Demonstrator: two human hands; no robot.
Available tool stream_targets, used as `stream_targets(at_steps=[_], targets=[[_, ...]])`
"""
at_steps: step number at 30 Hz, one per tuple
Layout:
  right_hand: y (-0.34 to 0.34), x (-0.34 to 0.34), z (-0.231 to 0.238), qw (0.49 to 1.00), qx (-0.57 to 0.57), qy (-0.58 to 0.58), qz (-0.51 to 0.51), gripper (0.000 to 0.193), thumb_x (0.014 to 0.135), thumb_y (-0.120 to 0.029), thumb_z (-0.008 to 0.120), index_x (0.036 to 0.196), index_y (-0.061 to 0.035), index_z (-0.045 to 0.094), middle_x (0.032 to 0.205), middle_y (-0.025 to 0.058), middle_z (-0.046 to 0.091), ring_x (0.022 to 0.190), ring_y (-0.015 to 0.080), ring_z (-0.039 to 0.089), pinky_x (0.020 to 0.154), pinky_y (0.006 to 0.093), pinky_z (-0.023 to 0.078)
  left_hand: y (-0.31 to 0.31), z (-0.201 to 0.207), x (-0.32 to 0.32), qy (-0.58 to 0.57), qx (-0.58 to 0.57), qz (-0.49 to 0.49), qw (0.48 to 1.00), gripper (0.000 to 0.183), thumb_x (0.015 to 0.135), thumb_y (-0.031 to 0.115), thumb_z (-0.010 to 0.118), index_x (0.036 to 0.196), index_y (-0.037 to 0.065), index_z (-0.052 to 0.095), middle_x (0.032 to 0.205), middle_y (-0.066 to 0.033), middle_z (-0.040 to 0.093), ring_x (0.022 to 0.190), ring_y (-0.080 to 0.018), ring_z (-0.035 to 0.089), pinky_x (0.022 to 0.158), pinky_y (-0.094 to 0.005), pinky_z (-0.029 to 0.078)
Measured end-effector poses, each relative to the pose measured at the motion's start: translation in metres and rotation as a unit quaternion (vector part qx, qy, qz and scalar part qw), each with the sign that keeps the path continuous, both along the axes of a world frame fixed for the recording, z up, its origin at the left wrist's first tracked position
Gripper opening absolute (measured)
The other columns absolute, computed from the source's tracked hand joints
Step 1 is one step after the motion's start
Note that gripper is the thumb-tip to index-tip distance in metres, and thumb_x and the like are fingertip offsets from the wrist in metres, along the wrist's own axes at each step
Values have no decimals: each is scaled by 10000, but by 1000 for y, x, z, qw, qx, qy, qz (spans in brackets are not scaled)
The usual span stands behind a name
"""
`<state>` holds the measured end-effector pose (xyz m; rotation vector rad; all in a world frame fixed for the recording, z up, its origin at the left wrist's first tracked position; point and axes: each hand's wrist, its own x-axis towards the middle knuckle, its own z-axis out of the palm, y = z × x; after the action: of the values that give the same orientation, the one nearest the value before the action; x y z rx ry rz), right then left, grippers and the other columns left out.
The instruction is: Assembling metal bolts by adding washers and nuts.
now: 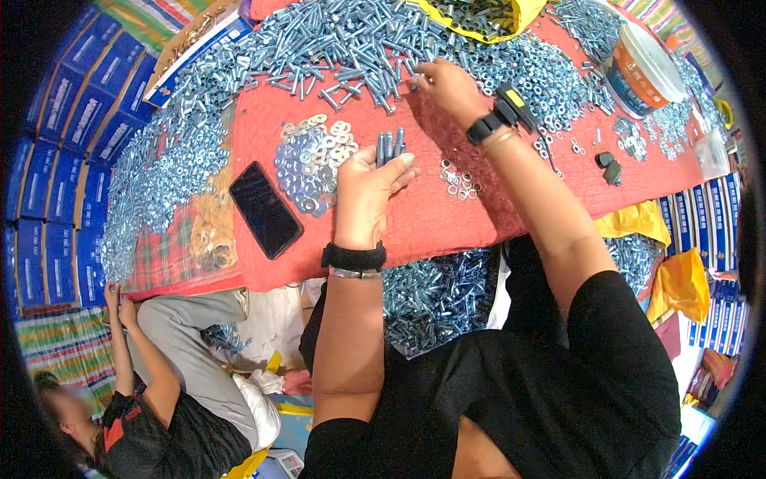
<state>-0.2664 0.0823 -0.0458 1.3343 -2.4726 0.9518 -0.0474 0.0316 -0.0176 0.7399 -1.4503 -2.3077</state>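
Observation:
My left hand (pixel 371 188) is closed round several silver bolts (pixel 390 147), which stand upright above the thumb and fingers. Beside it on the red cloth lies a heap of flat washers (pixel 319 156). My right hand (pixel 453 92) reaches to the edge of the big bolt pile (pixel 343 48), its fingers curled together; whatever is between the fingertips is too small to make out. Short metal sleeves and nuts (pixel 527 72) lie close to the right hand. Below my right forearm is a small group of ring washers (pixel 460 180).
A black phone (pixel 266 210) lies left of the washers. A white bucket (pixel 643 70) and a yellow bag (pixel 487 20) stand among the hardware. Blue boxes (pixel 84 120) are stacked at left. Another person (pixel 152 391) sits at lower left, hands at the small-parts pile (pixel 167 184).

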Motion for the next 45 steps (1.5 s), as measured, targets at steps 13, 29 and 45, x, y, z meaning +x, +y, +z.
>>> stream_targets(at_steps=[13,29,45], targets=[[-19,-26,-19,997,32,-46,43,194,717,-182,646,901,-145,696,882,135,665,823,302,639,723,378,504,-3,2,1,10,14,-7,1000,94,839,-6,600,925,-16,562,834,-100,649,729,-178,667,660,-248,567],[24,65,62,811,-98,-478,323,208,806,-94,640,994,-18,599,798,-35,590,688,23,496,608,169,385,-2,5,3,4,27,-7,1000,122,833,-10,604,942,-49,567,832,-100,643,725,-189,668,639,-226,566],[35,67,51,911,57,-252,320,211,746,-211,721,738,-13,648,664,41,605,634,99,545,574,274,427,2,5,3,-31,-18,-49,998,171,793,-78,556,962,-60,573,861,-93,630,715,-182,659,652,-230,569]])
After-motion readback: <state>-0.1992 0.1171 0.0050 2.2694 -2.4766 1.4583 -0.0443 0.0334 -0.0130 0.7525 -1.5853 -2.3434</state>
